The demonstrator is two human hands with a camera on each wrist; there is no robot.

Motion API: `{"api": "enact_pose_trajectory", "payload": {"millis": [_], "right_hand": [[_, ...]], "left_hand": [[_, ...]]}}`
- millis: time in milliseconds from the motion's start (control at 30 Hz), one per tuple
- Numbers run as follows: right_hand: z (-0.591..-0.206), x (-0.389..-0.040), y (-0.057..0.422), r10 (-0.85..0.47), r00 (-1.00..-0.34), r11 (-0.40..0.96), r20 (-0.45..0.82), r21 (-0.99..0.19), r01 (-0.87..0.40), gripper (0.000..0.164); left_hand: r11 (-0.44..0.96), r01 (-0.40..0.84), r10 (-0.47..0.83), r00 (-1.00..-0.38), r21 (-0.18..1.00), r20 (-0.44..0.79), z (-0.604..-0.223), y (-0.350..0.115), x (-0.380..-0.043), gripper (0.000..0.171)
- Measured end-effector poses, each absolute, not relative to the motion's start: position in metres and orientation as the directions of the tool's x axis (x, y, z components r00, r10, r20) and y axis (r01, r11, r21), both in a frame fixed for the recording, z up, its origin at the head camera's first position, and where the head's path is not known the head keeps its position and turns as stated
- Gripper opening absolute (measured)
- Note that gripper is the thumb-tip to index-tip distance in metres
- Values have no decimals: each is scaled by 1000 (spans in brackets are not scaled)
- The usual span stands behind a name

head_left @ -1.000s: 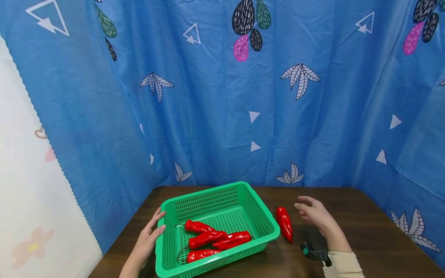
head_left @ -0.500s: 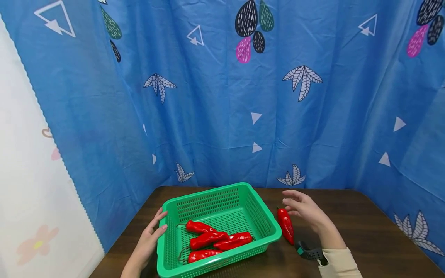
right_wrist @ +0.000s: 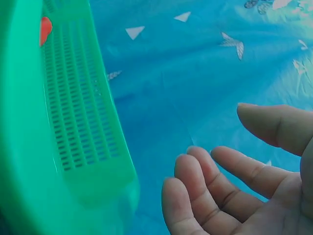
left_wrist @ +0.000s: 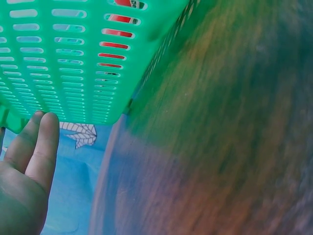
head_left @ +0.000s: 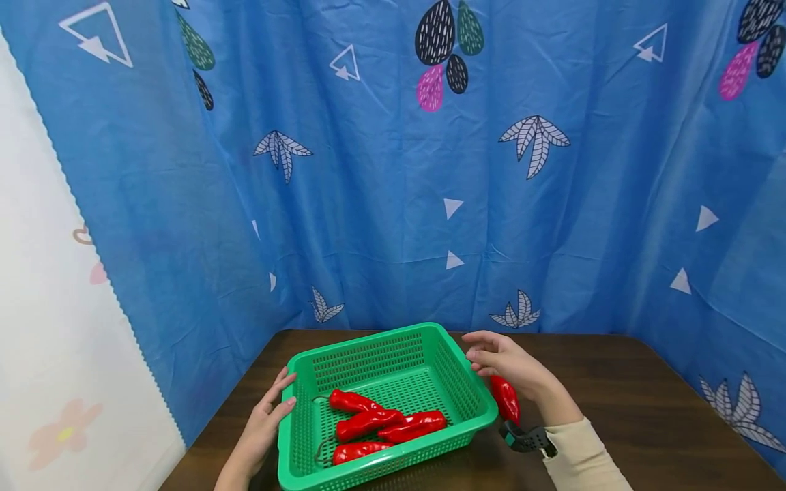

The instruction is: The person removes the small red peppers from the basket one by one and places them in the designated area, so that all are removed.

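A green plastic basket with slotted walls sits on the table in the head view, several red peppers lying in its near half. Along its left side, my left hand touches the rim with extended fingers; the left wrist view shows two fingers by the basket's outer wall. One more red pepper lies outside, just right of the basket, partly hidden by my right hand. That hand hovers close to the right rim, its fingers loosely bent and, in the right wrist view, holding nothing.
Dark wooden table extends to the right of my right hand. A blue patterned curtain hangs behind the table and at its right. White cloth hangs at the left. A black band sits on my right wrist.
My right hand has moved left, over the loose pepper and up to the basket's right rim. The left hand stays at the left rim. The view shifted slightly early on.
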State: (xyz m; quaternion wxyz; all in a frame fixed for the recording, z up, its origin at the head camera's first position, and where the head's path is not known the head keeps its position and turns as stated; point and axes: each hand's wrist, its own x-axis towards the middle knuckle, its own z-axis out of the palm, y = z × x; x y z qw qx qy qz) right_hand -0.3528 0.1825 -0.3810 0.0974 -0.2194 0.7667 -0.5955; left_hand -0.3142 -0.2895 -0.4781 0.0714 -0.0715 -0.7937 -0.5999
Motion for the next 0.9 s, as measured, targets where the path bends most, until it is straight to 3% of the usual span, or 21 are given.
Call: {"api": "enact_pose_trajectory", "payload": {"millis": [400,900], "right_hand": [[-362,-368,156,-578,-812,197,79,-952,-233,56],[-361,-387,122,-631,-776,185,8,-970,-160,49]], "left_hand": [[273,205,23,-978,940,207,-479,-289,-313,55],[250,199,25,-980,948,199,-479,-290,-314,57]]}}
